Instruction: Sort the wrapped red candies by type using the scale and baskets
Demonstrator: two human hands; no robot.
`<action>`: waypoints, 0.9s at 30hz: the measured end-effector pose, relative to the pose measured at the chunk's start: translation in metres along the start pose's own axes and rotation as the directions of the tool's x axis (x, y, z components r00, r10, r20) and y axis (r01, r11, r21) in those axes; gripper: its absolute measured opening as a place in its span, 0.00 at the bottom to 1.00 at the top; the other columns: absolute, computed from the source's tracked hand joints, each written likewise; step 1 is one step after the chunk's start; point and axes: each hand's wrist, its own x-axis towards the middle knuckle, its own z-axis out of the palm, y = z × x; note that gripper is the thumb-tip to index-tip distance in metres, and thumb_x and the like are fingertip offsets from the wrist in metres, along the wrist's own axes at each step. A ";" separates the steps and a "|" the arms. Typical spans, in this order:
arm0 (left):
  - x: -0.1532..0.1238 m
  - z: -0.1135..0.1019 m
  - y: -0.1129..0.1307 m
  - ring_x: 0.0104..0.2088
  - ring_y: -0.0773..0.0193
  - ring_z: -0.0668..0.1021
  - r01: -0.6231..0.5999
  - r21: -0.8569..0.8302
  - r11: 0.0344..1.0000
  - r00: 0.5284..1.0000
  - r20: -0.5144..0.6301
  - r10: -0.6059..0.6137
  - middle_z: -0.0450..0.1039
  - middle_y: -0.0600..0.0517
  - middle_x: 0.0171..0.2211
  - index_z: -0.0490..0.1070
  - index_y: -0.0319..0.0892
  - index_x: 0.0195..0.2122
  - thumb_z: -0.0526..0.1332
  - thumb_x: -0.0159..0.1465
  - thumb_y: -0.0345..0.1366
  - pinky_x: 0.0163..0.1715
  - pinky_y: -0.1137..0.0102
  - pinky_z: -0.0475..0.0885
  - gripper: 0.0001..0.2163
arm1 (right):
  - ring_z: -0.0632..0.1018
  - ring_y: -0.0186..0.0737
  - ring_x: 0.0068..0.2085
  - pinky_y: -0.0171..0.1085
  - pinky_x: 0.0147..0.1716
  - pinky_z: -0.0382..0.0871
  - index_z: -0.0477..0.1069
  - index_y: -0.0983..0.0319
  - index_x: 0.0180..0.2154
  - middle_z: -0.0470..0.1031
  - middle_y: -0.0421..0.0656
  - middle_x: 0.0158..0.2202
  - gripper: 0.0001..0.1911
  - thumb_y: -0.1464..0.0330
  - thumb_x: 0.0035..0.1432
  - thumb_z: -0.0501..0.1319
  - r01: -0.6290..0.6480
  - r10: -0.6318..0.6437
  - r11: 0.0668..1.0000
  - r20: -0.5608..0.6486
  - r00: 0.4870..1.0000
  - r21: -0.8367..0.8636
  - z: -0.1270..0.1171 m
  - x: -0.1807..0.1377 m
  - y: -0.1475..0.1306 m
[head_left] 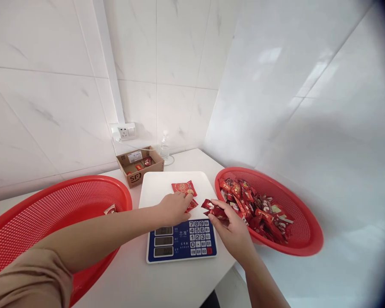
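A red printed snack packet [183,188] lies on the white pan of a digital scale [154,192]. Just in front of it, my left hand [176,208] has its fingers closed over a second red packet [191,205], partly hidden beneath them. Over the pan's right edge, my right hand [233,229] grips a few dark red wrapped snacks [211,208] between thumb and fingers. Below the pan, the blue keypad panel [182,256] faces me; its display digits are too faint to read.
At right, a red mesh basket [308,231] holds a heap of red wrapped snacks [253,205]. Another red basket [115,188] at left has a small packet [109,209] inside. Behind the scale stand a cardboard box [147,173] with several packets and a clear bottle [164,145].
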 end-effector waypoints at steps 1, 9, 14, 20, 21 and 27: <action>-0.002 -0.001 -0.002 0.44 0.48 0.76 0.006 -0.018 1.000 1.000 -0.002 -0.006 0.72 0.41 0.44 0.59 0.42 0.53 0.55 0.58 0.39 0.36 0.60 0.71 0.21 | 0.75 0.46 0.49 0.44 0.46 0.72 0.68 0.58 0.50 0.73 0.48 0.50 0.20 0.59 0.57 0.58 -0.003 0.003 1.000 0.002 1.000 0.004 0.000 0.000 0.000; -0.073 -0.038 -0.058 0.41 0.57 0.76 0.221 -0.155 0.963 0.950 -0.187 -0.248 0.66 0.47 0.49 0.61 0.46 0.49 0.51 0.58 0.32 0.39 0.63 0.71 0.17 | 0.77 0.45 0.46 0.44 0.46 0.73 0.68 0.59 0.50 0.75 0.48 0.48 0.21 0.59 0.56 0.59 -0.030 0.030 0.995 0.008 1.000 0.094 0.006 0.002 0.006; -0.132 -0.042 -0.108 0.48 0.53 0.73 0.405 -0.207 0.891 0.860 -0.245 -0.447 0.66 0.46 0.50 0.65 0.46 0.49 0.53 0.58 0.37 0.48 0.59 0.69 0.17 | 0.78 0.45 0.45 0.45 0.47 0.72 0.67 0.57 0.51 0.75 0.47 0.47 0.21 0.58 0.57 0.59 -0.054 0.047 0.992 0.064 0.997 0.117 0.014 0.005 0.010; -0.158 -0.022 -0.134 0.47 0.50 0.75 0.557 -0.230 0.798 0.810 -0.061 -0.583 0.68 0.43 0.53 0.67 0.46 0.51 0.55 0.57 0.43 0.40 0.61 0.74 0.20 | 0.78 0.46 0.45 0.46 0.47 0.72 0.67 0.57 0.51 0.76 0.47 0.46 0.22 0.57 0.56 0.59 -0.065 0.051 0.987 0.098 0.994 0.148 0.024 0.007 0.007; -0.155 -0.022 -0.133 0.48 0.50 0.75 0.548 -0.227 0.805 0.819 -0.048 -0.571 0.67 0.44 0.54 0.66 0.46 0.52 0.55 0.58 0.45 0.43 0.60 0.73 0.21 | 0.78 0.46 0.45 0.46 0.47 0.72 0.67 0.57 0.51 0.76 0.47 0.46 0.22 0.57 0.56 0.59 -0.064 0.049 0.987 0.101 0.994 0.151 0.024 0.007 0.007; -0.092 -0.035 -0.097 0.61 0.52 0.61 0.312 -0.129 0.941 0.933 -0.145 -0.329 0.59 0.44 0.61 0.62 0.42 0.56 0.51 0.62 0.45 0.59 0.57 0.59 0.22 | 0.78 0.45 0.44 0.43 0.44 0.73 0.68 0.57 0.50 0.75 0.47 0.47 0.21 0.58 0.56 0.59 -0.034 0.027 0.995 0.064 0.998 0.098 0.020 0.005 0.003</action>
